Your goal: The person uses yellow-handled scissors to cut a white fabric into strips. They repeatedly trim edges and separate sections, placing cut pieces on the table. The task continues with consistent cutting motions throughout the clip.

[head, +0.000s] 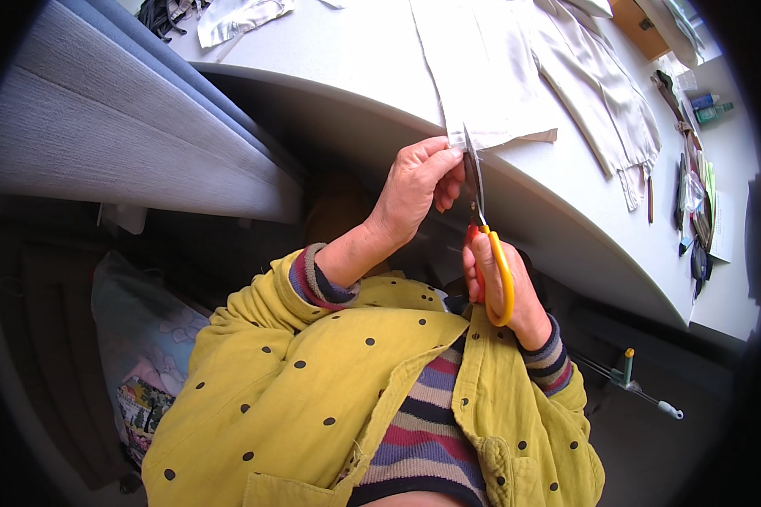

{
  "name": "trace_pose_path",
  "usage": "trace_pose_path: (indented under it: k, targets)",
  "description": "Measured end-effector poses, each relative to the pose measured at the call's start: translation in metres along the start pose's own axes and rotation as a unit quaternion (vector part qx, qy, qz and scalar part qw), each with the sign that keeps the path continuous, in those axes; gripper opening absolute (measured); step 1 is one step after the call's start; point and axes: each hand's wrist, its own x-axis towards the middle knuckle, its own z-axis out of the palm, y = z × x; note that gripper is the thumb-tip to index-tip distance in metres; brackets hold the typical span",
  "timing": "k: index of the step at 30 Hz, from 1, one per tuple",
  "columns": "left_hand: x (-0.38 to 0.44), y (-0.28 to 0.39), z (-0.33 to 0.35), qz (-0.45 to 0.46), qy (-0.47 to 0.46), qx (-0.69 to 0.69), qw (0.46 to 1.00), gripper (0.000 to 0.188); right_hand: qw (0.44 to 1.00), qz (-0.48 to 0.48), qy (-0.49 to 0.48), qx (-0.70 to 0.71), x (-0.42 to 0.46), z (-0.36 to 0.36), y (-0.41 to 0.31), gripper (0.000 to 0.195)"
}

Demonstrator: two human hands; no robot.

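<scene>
My left hand pinches the lower corner of a white piece of fabric at the front edge of the white table. In my right hand is a pair of scissors with a yellow and a red handle loop. The scissor blades point away from me and lie at the fabric's edge, just right of my left fingertips. Most of the fabric lies spread over the table, its bright surface washed out. To its right lies a cream satin garment with a gathered end.
A light grey-blue cloth-covered board or furniture piece stands at the left. White scraps and black straps lie at the table's far left. Pens and tools, a green bottle and a wooden box are at the right.
</scene>
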Motion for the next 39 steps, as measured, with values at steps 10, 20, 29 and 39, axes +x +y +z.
trace_pose_path:
  k: [10,20,29,39]
  targets:
    - [0.000,-0.001,-0.001,-0.001,-0.007,-0.006,1.000,0.027,0.999,-0.001,-0.001,0.032,0.000,0.005,0.002,0.060]
    - [0.003,0.006,-0.002,0.019,0.010,0.053,0.998,0.033,0.998,0.014,-0.004,0.066,-0.001,0.007,0.001,0.055]
    - [0.003,0.002,0.000,0.028,0.034,0.036,0.998,0.034,0.996,0.026,-0.033,0.077,-0.002,0.005,0.000,0.055]
    - [0.000,0.005,0.001,0.025,-0.006,0.040,0.999,0.033,0.993,-0.006,-0.066,0.100,0.001,0.000,-0.009,0.053]
